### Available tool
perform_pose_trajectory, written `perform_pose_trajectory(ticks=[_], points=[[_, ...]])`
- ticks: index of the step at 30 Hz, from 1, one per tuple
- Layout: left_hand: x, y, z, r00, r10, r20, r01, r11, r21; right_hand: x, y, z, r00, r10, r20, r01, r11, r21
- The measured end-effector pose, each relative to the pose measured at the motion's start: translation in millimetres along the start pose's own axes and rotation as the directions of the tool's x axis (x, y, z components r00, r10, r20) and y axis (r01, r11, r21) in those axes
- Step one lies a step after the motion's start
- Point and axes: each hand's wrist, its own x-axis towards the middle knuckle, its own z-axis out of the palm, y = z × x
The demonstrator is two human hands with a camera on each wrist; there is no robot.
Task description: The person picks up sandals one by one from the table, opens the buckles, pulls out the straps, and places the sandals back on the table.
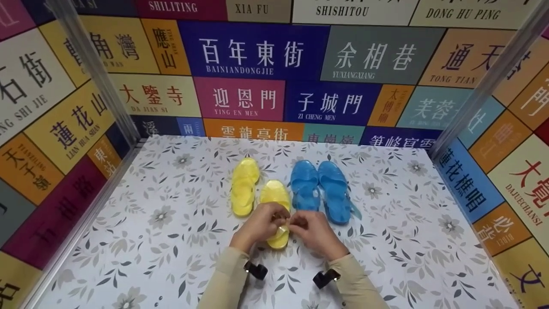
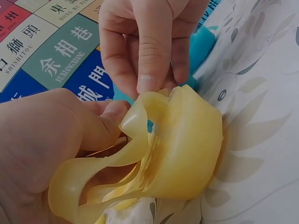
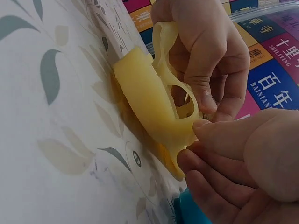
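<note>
A yellow jelly sandal (image 1: 275,192) stands on the patterned tabletop, toe pointing away from me. Its heel and strap (image 2: 70,186) fill the left wrist view. My left hand (image 1: 265,221) bends over the sandal's left side and pinches the strap near the buckle area. From the other side, my right hand (image 1: 312,229) pinches the strap's side with thumb and fingertips, as the right wrist view also shows on the yellow sandal (image 3: 145,93). Both hands' fingertips nearly meet there, and they hide the fastening itself.
Another yellow sandal (image 1: 243,189) lies to the left, a little farther off. Two blue sandals (image 1: 305,174) stand side by side just right of my hands. A floral white tabletop (image 1: 171,257) lies beneath, with walls of coloured Chinese sign panels (image 1: 257,51) behind and at both sides.
</note>
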Motion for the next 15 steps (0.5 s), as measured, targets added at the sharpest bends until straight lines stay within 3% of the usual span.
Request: perform_pose_trajectory(ticks=[4,11,15], points=[[-1.1,1.2,0.9,1.000,-0.019,0.014,0.019,1.000,0.009,-0.8,1.1,0.4,1.000,0.004,0.014,-0.003,1.000,-0.022],[-0.6,5.0,1.0,0.996,-0.081,0.048,0.080,0.997,0.021,0.0,1.0,5.1,0.996,-0.083,-0.045,0.080,0.995,-0.064],[1.7,5.3,-0.1,0.997,-0.065,0.049,0.064,0.998,0.027,1.8,-0.4,5.9,0.987,-0.139,-0.086,0.131,0.988,-0.084]])
